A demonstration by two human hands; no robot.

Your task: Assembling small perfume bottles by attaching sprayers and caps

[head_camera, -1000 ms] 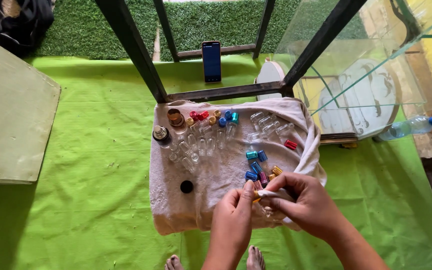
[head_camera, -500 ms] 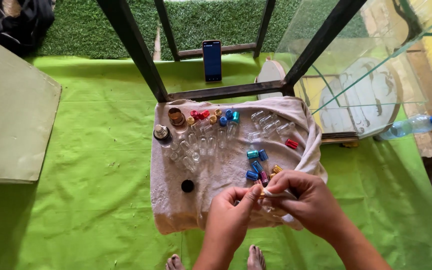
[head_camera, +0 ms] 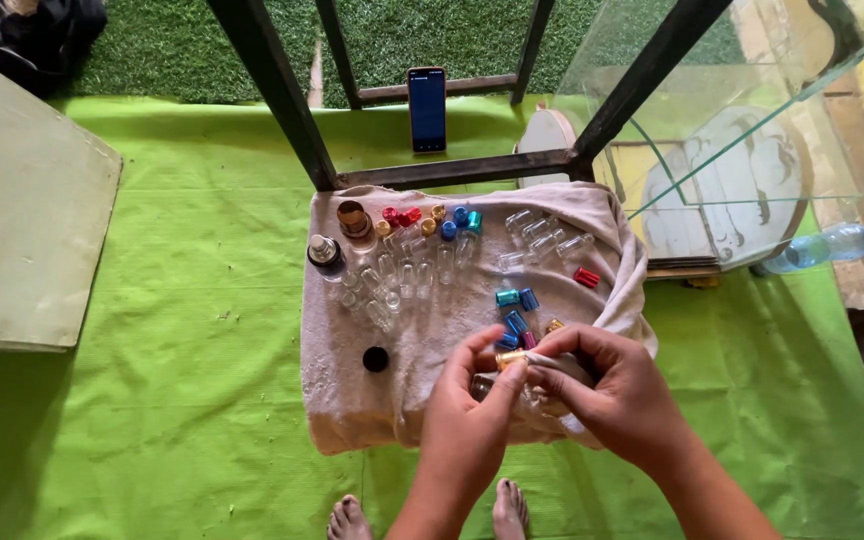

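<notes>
I hold a small clear glass vial (head_camera: 484,385) at the near edge of the beige towel (head_camera: 422,400), my left hand (head_camera: 467,425) closed round its body, my right hand (head_camera: 617,400) pinching a gold cap (head_camera: 510,357) at its mouth; whether the cap is fully seated I cannot tell. Remaining, as I judge it: the row of uncapped vials (head_camera: 407,275) and the further clear vials (head_camera: 542,235), with loose blue caps (head_camera: 515,300), red caps (head_camera: 397,216) and a black cap (head_camera: 376,359) lying apart. Only this one vial appears to be in work, so most is left
</notes>
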